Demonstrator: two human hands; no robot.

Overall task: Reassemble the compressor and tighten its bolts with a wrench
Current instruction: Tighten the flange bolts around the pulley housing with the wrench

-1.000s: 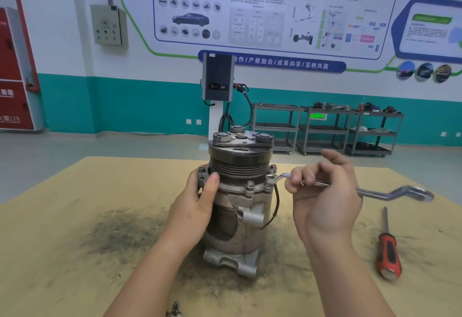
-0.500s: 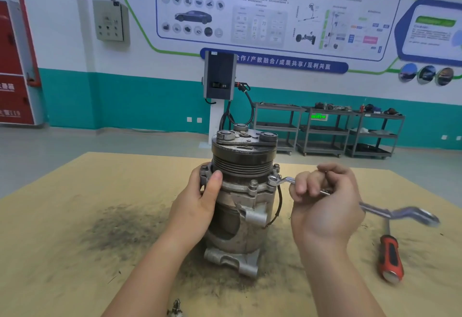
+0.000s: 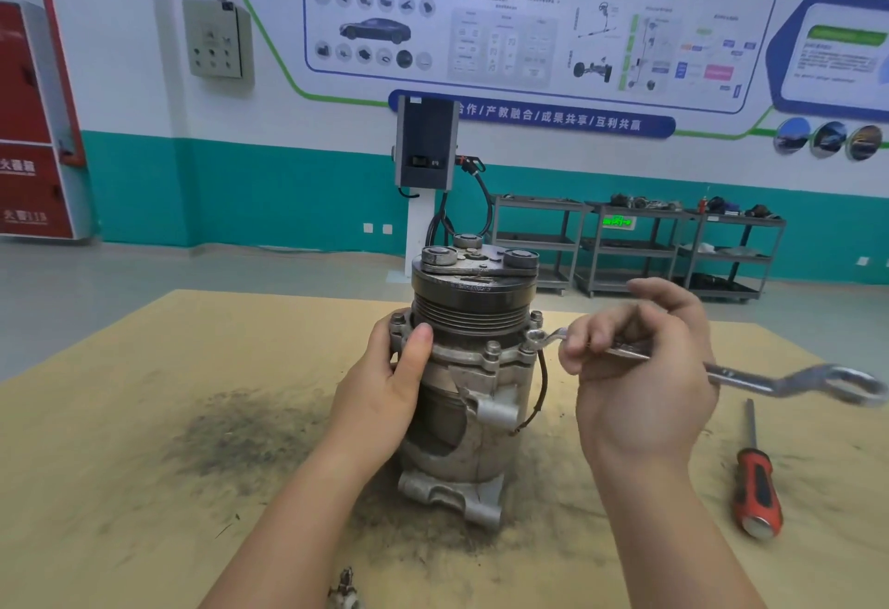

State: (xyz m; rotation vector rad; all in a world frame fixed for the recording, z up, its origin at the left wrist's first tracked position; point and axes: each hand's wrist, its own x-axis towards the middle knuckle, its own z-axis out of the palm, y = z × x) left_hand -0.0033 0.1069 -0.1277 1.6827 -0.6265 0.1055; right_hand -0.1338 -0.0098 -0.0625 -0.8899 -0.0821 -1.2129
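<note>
Metal body: compressor (image 3: 474,382) stands upright w/ pulley end up, mid-board on the tan work surface (image 3: 144,464), amid a dark grime patch
Left hand (image 3: 385,392): we wrap it round the housing's left side, thumb up against the flange just below the pulley grooves; fingers curled behind, steadying the unit
Right hand (image 3: 640,368): fingers curled round the wrench (image 3: 673,361) shank near its working end; index slightly raised, blurred
Wrench: ring end sits over a flange bolt (image 3: 535,337) on the compressor's right side; free end juts out right, above the board
Other bolts: several heads visible round the flange, all seated; tightness can't be judged
Step in hand: bolt-tightening — we judge assembly done, so the task is well along
Next move: prob. a short swing of the shank w/ the left hand resisting the twist; ring must stay square on the head or it may slip
Nearby: red-handled screwdriver (image 3: 755,488) lies well right of the unit; small metal part (image 3: 344,589) at the near edge, unidentifiable
</note>
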